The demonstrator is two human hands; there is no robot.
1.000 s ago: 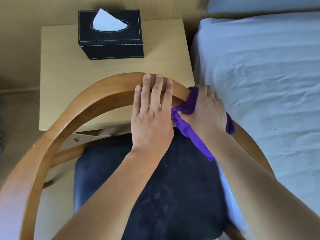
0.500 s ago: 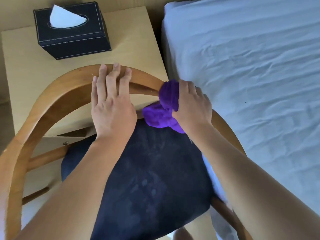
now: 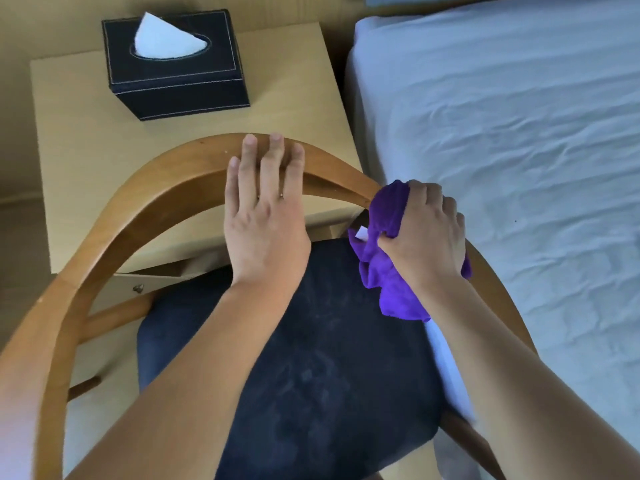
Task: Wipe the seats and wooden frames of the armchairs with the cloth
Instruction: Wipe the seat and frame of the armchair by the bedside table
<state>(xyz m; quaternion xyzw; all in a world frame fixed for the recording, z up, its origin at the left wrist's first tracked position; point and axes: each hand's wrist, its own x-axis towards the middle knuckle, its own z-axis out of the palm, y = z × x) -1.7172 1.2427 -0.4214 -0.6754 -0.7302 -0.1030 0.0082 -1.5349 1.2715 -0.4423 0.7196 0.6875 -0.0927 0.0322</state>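
1. Where the wooden frame (image 3: 138, 209) of the armchair curves round its back, the left hand (image 3: 263, 223) lies flat on top of the rail, fingers straight, holding nothing.
2. Right hand (image 3: 427, 230): fingers curled tight round the bunched purple cloth (image 3: 388, 271), pressing it onto the frame's right-hand stretch (a loose fold hangs inside the frame, above the seat (image 3: 311, 375)).
3. Seat, dark blue: enclosed by the frame, beneath both forearms.
4. Bedside table (image 3: 76, 140): behind the frame, bearing a black tissue box (image 3: 180, 81) with one white tissue (image 3: 166, 39) standing up.
5. Bed (image 3: 502, 150), white-sheeted: outside the frame, beyond the right hand.
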